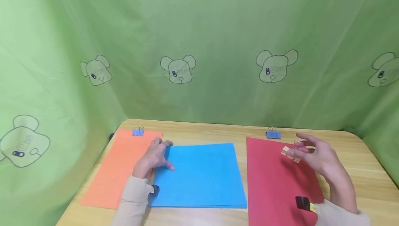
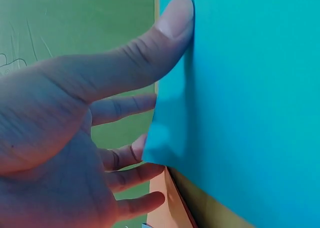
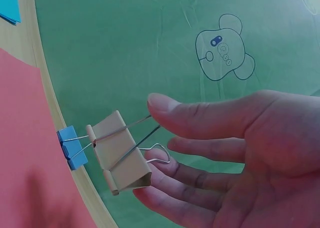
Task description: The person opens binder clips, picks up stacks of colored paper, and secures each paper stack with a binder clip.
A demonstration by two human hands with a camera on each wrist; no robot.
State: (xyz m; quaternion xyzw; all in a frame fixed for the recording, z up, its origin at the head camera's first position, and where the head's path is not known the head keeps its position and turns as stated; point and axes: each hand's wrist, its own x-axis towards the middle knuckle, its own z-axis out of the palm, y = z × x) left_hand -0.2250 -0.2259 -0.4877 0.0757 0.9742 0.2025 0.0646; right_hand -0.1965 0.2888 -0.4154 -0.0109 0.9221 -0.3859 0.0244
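Observation:
My left hand (image 1: pixel 154 155) is at the left edge of a blue paper stack (image 1: pixel 202 177). In the left wrist view its thumb lies on top of the blue paper (image 2: pixel 250 97), and some fingers pass behind the edge near a corner, gripping it. My right hand (image 1: pixel 321 158) holds a cream binder clip (image 1: pixel 290 153) above the red paper (image 1: pixel 271 184). Up close, thumb and fingers pinch the wire handles of that binder clip (image 3: pixel 120 153), whose body faces away from the palm.
Orange paper (image 1: pixel 106 174) lies at the left, with a blue binder clip (image 1: pixel 138 132) at its top edge. Another blue binder clip (image 1: pixel 273 135) stands behind the red paper. A green curtain (image 1: pixel 218 97) with bear-head drawings surrounds the wooden table (image 1: pixel 199 129).

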